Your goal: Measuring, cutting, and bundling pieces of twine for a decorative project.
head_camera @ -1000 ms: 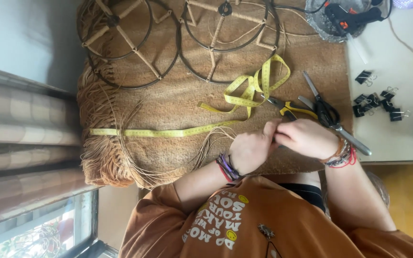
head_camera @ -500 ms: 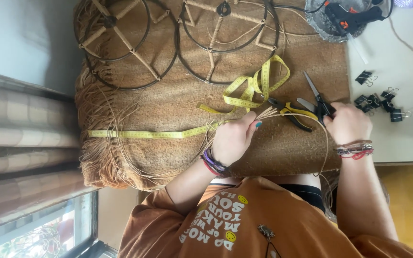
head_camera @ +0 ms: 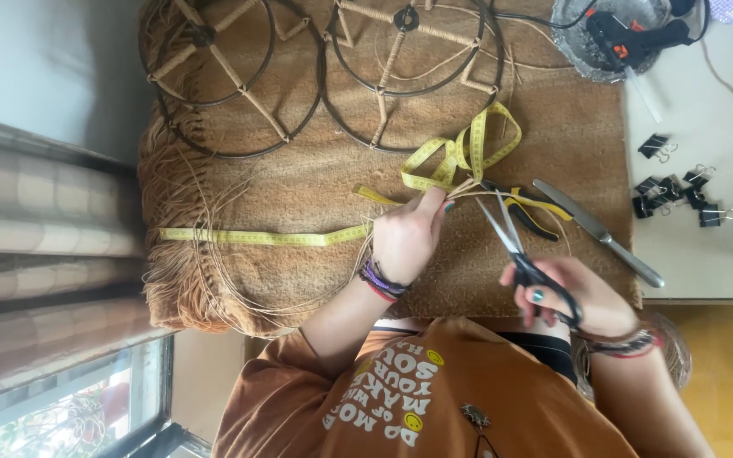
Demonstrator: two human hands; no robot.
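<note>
now r hand (head_camera: 583, 297) w/ scissors (head_camera: 515, 250), l hand (head_camera: 409, 233) pinching fibres (head_camera: 468, 191)

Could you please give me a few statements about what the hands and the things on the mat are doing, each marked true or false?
1. The right hand holds scissors. True.
2. The left hand pinches thin fibre strands. True.
3. The scissors' blades are closed. False: they stand open.
4. The yellow tape measure is rolled up tight. False: it lies stretched and looped across the woven mat.
5. The black binder clips lie on the mat. False: they lie on the white table.
</note>
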